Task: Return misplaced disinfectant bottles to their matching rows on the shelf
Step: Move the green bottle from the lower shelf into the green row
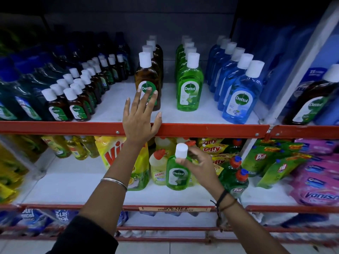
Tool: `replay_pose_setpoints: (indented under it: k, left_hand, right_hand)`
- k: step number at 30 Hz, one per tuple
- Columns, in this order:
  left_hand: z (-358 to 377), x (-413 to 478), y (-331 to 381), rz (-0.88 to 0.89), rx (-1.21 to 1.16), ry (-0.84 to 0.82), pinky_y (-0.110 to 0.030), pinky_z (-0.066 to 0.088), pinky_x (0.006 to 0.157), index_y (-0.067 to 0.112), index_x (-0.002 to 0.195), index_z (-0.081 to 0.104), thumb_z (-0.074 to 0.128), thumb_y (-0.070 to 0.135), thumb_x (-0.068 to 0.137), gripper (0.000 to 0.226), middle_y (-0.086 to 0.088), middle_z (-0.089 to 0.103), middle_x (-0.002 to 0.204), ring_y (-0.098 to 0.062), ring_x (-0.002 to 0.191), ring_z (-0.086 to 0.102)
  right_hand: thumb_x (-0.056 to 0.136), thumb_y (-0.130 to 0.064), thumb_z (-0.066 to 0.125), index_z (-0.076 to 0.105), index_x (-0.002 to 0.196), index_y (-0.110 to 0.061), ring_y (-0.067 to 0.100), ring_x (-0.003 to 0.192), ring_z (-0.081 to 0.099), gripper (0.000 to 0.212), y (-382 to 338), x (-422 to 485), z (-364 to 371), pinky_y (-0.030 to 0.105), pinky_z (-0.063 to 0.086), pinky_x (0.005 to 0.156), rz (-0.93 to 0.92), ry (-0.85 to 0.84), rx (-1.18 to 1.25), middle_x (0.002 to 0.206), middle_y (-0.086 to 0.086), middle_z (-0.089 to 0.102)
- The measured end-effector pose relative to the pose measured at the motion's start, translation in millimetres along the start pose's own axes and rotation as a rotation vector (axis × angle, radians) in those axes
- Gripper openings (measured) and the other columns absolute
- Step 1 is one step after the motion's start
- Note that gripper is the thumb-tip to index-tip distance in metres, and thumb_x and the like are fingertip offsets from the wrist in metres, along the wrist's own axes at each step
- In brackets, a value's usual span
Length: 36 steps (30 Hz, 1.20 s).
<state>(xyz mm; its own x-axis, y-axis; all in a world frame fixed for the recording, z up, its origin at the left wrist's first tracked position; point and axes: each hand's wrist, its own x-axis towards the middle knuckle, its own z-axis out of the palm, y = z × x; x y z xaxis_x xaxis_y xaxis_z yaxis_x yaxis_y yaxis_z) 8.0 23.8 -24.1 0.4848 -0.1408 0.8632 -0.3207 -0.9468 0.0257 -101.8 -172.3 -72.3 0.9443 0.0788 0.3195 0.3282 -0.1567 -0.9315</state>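
Note:
On the upper shelf (211, 128) stand three rows of white-capped Dettol bottles: a brown row (146, 74), a green row (189, 83) and a blue row (240, 99). My left hand (140, 118) is spread open over the shelf's red edge, its fingertips at the label of the front brown bottle. My right hand (197, 162) grips a green Dettol bottle (177, 173) by its neck, just under the white cap, in front of the lower shelf and below the green row.
Small brown bottles (73, 99) and dark green ones fill the upper shelf's left side. A large brown bottle (311, 101) stands at the far right beyond a divider. The lower shelf holds yellow Vim pouches (117, 154), Harpic, Pril and pink Vanish packs (315, 180).

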Motion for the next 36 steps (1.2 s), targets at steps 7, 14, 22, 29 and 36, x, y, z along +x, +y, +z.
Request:
replay_pose_setpoints:
  k: [7, 14, 22, 29, 36]
  left_hand:
    - [-2.2, 2.3, -0.2, -0.003, -0.022, -0.024, -0.05, 0.029, 0.113, 0.023, 0.148, 0.035, 0.037, 0.045, 0.096, 0.056, -0.003, 0.045, 0.151, -0.022, 0.143, 0.033]
    - [-2.2, 1.6, 0.0, -0.006, -0.014, -0.036, -0.049, 0.029, 0.112, 0.023, 0.147, 0.037, 0.037, 0.045, 0.095, 0.057, -0.003, 0.045, 0.15, -0.024, 0.142, 0.036]
    - [-1.8, 1.4, -0.2, -0.003, -0.008, -0.037, -0.049, 0.03, 0.112, 0.021, 0.145, 0.04, 0.039, 0.044, 0.094, 0.056, -0.003, 0.046, 0.149, -0.024, 0.141, 0.037]
    - [-2.6, 1.2, 0.4, -0.004, -0.008, -0.036, -0.049, 0.03, 0.112, 0.022, 0.145, 0.04, 0.04, 0.043, 0.093, 0.056, -0.004, 0.047, 0.148, -0.024, 0.141, 0.037]
    - [-6.9, 1.7, 2.2, -0.024, -0.015, -0.069, -0.049, 0.031, 0.111, 0.022, 0.145, 0.039, 0.039, 0.043, 0.092, 0.057, -0.004, 0.048, 0.148, -0.024, 0.141, 0.038]
  right_hand:
    - [0.073, -0.031, 0.073, 0.067, 0.102, -0.023, 0.018, 0.088, 0.069, 0.031, -90.3, 43.2, -33.2, 0.032, 0.057, 0.078, -0.286, 0.156, 0.086, 0.093, -0.003, 0.072]
    - [0.083, -0.011, 0.068, 0.065, 0.108, -0.011, 0.003, 0.081, 0.066, 0.026, -140.8, 100.2, -56.8, 0.018, 0.053, 0.072, -0.395, 0.304, 0.177, 0.087, -0.011, 0.073]
    - [0.082, -0.013, 0.071, 0.064, 0.109, -0.02, 0.007, 0.084, 0.065, 0.029, -118.4, 145.5, -51.4, 0.02, 0.053, 0.076, -0.341, 0.288, 0.056, 0.096, 0.0, 0.07]
    - [0.082, -0.016, 0.072, 0.064, 0.116, -0.016, 0.012, 0.092, 0.068, 0.035, -98.0, 156.5, -43.2, 0.027, 0.056, 0.079, -0.285, 0.275, 0.021, 0.104, 0.004, 0.071]
    - [0.08, -0.039, 0.071, 0.066, 0.116, -0.016, 0.018, 0.101, 0.067, 0.043, -100.2, 147.2, -43.1, 0.045, 0.055, 0.089, -0.251, 0.277, -0.112, 0.111, 0.002, 0.071]
